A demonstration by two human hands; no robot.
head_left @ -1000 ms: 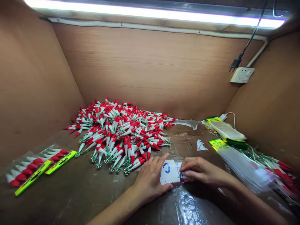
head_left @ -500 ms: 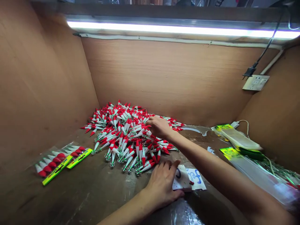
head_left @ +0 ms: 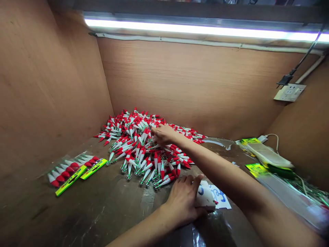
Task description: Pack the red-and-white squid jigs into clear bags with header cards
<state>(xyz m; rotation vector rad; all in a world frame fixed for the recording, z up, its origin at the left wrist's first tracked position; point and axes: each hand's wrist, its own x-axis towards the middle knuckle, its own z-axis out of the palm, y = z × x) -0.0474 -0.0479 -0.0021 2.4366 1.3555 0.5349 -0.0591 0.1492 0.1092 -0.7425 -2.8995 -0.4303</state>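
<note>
Red-and-white fishing lures (head_left: 138,151) with green hook ends lie in a big heap against the back wall. My right hand (head_left: 164,133) reaches into the upper middle of this heap. Its fingers are curled down among the lures, and what they pinch is hidden. Closer to me, my left hand (head_left: 183,195) grips a small white block (head_left: 205,195) with blue marking on top, thumb on the near side and fingers on the far side. A white paper (head_left: 221,197) with blue handwriting sticks out beside the block.
Two clear packs of lures (head_left: 70,173) with yellow header strips lie at left. On the right are stacked empty yellow-topped bags (head_left: 269,154), more bags (head_left: 280,188) and green hooks. Wooden walls enclose the table; a plug (head_left: 285,80) hangs by a socket (head_left: 290,92).
My right hand has moved left and slightly up over the heap. My left hand stays on the block, which now looks a little tilted. The camera view has shifted slightly.
</note>
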